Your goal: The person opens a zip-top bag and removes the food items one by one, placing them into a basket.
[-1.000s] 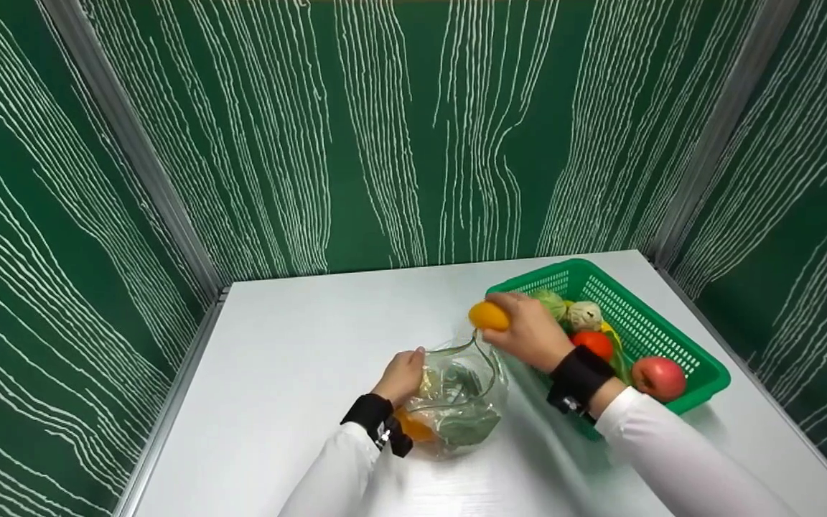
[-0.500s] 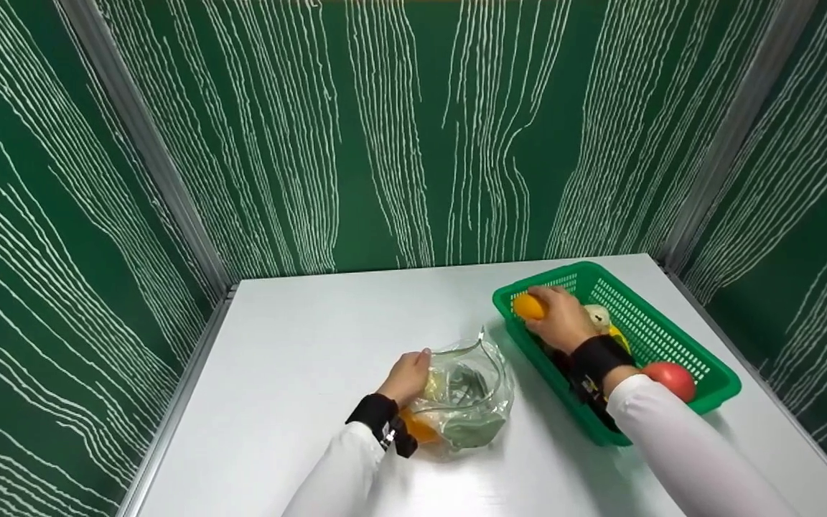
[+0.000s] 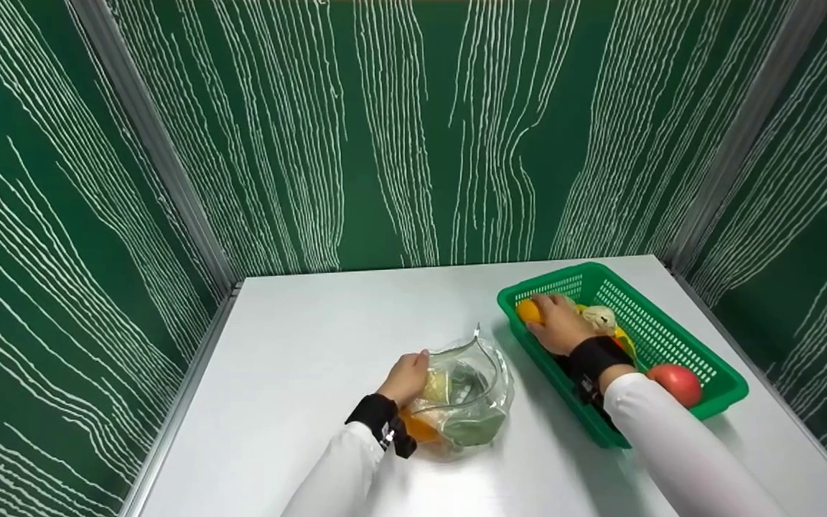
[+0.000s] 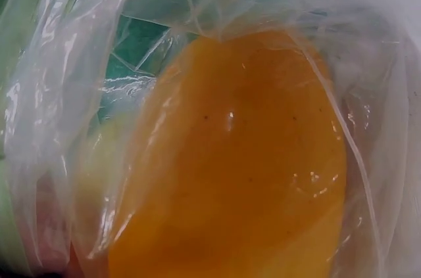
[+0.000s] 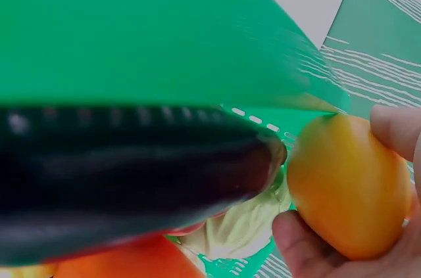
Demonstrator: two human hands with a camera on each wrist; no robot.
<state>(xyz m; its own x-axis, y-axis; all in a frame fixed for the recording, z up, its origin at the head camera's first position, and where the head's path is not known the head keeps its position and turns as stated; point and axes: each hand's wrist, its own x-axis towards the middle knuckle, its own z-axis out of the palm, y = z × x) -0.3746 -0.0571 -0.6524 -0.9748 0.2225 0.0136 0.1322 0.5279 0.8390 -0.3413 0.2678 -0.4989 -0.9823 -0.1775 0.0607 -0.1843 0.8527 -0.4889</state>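
My left hand (image 3: 406, 377) pinches the rim of a clear plastic bag (image 3: 501, 391), whose mouth faces up. Inside the bag are a large smooth orange-yellow item (image 4: 237, 160), something pale yellow and something green. Over at the green basket (image 3: 708, 350), my right hand (image 3: 563, 329) grips a yellow-orange mango (image 5: 348, 186) just inside the far left corner. Its thumb and fingers lie on opposite sides of the fruit. Close to that hand, a dark eggplant (image 5: 131, 179) lies along the basket wall, with a pale green cabbage-like vegetable (image 5: 243, 225) beyond its tip.
The basket also holds a whitish round vegetable (image 3: 599, 319), a red apple-like fruit (image 3: 675, 384) at the near right end and an orange-red item (image 5: 131, 261). Everything stands on a white table (image 3: 298, 345), walled by green panels (image 3: 385, 143) with white lines.
My right hand has carried the mango from above the bag's mouth rightward and down into the basket. The left hand keeps its hold on the bag. The head view has shifted slightly.
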